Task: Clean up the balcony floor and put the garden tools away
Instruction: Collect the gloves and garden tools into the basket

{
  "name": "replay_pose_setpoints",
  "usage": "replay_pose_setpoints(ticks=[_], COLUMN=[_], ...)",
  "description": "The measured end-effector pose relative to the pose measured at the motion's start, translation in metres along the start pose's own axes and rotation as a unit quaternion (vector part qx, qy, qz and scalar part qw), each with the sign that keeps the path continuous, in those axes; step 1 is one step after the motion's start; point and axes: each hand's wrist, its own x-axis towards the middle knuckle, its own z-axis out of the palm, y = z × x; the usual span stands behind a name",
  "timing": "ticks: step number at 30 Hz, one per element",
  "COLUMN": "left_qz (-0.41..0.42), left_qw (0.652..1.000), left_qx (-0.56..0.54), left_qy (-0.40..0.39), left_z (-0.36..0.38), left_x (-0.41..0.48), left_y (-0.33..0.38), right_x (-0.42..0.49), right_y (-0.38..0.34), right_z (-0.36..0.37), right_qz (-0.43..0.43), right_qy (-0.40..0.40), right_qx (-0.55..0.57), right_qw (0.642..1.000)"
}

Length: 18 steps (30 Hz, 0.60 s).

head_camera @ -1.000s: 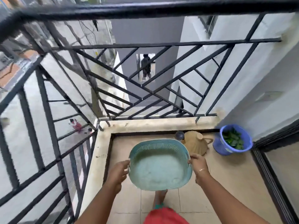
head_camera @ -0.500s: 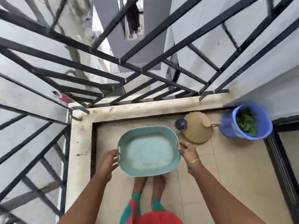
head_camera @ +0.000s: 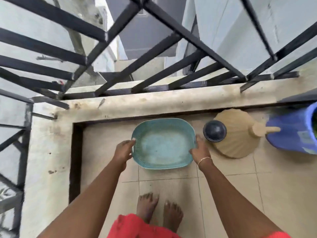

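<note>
Your left hand grips the left rim of the basket, low by the floor's far edge; bare tile lies between it and the left kerb. Your right hand grips the right rim, just beside the can. The bucket crowds the far-right corner.

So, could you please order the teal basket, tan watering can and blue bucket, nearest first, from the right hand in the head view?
1. Teal basket: held by right hand.
2. Tan watering can: just right.
3. Blue bucket: far right.
</note>
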Motion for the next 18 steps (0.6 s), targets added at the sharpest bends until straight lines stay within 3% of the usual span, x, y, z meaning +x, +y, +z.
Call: replay_pose_setpoints(ticks=[6,18], left_qz=[0.024,0.027], left_qw=[1.0,0.996], left_qx=[0.007,0.07], left_qy=[-0.011,-0.045], left_z=[0.028,0.038], left_x=[0.05,0.08], left_y=[-0.001,-0.007], right_x=[0.05,0.092], right_y=[0.003,0.015], right_z=[0.007,0.024], right_qz=[-0.038,0.0], right_qy=[0.001,-0.015], right_qx=[-0.141,-0.129], right_qw=[0.989,0.992])
